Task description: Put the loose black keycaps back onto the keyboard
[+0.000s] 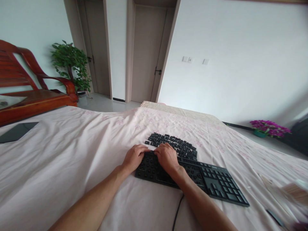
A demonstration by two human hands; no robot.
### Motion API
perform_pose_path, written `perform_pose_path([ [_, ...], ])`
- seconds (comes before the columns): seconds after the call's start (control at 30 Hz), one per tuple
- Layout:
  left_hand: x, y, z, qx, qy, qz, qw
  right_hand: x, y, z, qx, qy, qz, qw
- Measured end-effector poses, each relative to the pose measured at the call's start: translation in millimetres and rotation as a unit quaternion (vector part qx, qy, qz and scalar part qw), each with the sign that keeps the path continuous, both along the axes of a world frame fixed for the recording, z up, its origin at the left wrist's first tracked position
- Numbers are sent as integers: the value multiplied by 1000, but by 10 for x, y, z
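A black keyboard [226,183] lies at a slant on the bedspread. Its right part carries keycaps, while the left part shows bare key sockets. My left hand [135,158] is closed at the keyboard's far left corner, fingertips on its edge. Close beside it, my right hand [167,158] bends over the far edge with fingers curled and pressed together. Whatever is between the right fingertips is too small and hidden to name. Loose black keycaps [185,148] lie grouped just beyond the keyboard, partly behind my right hand. A single keycap [147,142] sits at their left end.
A cable [178,211] runs from the keyboard's near edge toward me. A dark flat panel [18,132] lies at the left on the bedspread [96,154]. Blurred pale sticks in clear wrapping [295,192] and a thin dark tool [275,217] are at the right.
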State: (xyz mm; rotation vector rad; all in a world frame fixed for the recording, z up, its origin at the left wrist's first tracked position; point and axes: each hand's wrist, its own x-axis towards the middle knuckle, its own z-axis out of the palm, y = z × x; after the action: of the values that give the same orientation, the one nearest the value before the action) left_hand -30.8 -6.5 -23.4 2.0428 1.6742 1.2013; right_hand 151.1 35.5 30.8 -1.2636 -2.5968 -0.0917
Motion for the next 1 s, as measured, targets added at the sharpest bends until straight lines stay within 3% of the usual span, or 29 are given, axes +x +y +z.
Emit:
perform_pose_path([
  [0.27,4,-8,12,-8,-1,2,1000,-24,-64,-65,58,-48,28,997],
  [0.8,7,-21,35,-5,16,4,1000,-90,-293,-20,54,-138,47,988],
  [1.0,14,-18,16,-1,23,5,1000,11,-199,48,24,-95,46,994],
])
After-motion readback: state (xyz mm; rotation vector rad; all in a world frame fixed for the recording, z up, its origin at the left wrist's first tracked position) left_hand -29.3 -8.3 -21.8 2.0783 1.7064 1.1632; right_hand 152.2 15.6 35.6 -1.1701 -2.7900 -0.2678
